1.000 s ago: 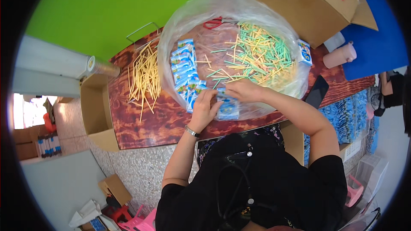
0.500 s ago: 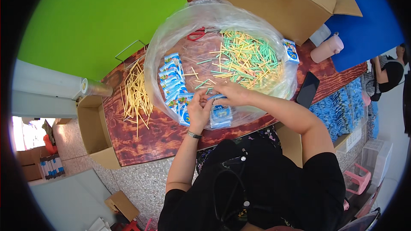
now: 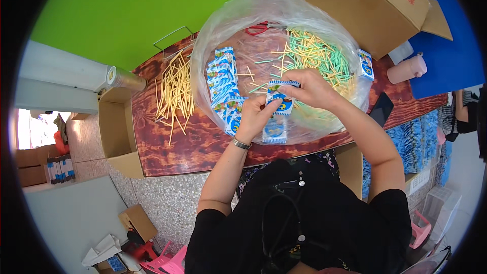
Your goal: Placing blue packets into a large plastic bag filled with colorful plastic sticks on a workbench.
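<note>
Between my two hands is a small blue-and-white printed packet (image 3: pixel 282 106). My left hand (image 3: pixel 254 118) is closed on its lower left side, thumb over the front. My right hand (image 3: pixel 313 89) pinches its upper right part. Just below lies another blue-and-white packet (image 3: pixel 274 132), flat near the table's front edge. To the left, several similar packets (image 3: pixel 221 82) overlap in a column. Past my right hand spreads a heap of thin green and yellow sticks (image 3: pixel 322 61), with a few loose ones (image 3: pixel 247 74) nearer the packets. All this lies inside a wide-open clear plastic bag (image 3: pixel 276 1).
Red-handled scissors (image 3: pixel 257 28) lie at the bag's far side. Yellow sticks (image 3: pixel 175 91) are piled left of the bag on the reddish wooden table (image 3: pixel 167 158). On the right are a phone (image 3: pixel 381 109), a pink bottle (image 3: pixel 407 69) and a large cardboard box (image 3: pixel 355 10).
My hands have drawn up and apart, bringing a packet into plain view between them, with its printed front showing. The whole scene has shifted rightward and slightly up as my head moved.
</note>
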`<act>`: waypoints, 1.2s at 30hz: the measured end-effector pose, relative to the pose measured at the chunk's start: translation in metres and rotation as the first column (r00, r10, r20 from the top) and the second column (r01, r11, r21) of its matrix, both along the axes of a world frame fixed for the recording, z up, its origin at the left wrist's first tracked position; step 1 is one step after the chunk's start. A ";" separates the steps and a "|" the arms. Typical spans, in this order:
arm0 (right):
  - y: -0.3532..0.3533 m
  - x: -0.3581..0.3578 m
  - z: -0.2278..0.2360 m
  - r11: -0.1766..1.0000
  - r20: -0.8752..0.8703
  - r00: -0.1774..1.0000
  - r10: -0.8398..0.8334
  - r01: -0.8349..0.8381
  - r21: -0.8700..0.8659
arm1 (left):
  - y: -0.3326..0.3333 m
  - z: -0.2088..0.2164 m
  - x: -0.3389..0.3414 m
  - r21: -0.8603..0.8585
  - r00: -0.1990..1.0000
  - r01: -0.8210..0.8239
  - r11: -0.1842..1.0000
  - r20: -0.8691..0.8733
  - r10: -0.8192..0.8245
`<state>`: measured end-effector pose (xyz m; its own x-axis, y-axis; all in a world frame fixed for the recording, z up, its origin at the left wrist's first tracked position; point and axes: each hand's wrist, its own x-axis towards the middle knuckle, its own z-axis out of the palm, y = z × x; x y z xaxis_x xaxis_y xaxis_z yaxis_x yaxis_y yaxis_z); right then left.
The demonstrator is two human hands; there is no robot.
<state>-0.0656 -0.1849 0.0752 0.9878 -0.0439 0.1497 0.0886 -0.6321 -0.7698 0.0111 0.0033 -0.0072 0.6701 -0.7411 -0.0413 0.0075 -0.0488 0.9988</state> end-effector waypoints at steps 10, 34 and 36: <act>0.002 -0.012 0.003 0.991 -0.079 0.992 0.099 -0.105 -0.084 | -0.008 0.009 -0.003 0.123 0.933 -0.128 0.984 0.350 0.078; -0.144 -0.007 -0.103 0.556 -0.342 0.508 -0.791 0.360 -0.749 | -0.004 -0.014 -0.007 0.032 0.975 -0.191 0.981 0.119 0.186; -0.148 -0.011 -0.106 0.575 -0.371 0.508 -0.777 0.332 -0.748 | -0.007 -0.010 -0.009 0.025 0.976 -0.183 0.983 0.127 0.178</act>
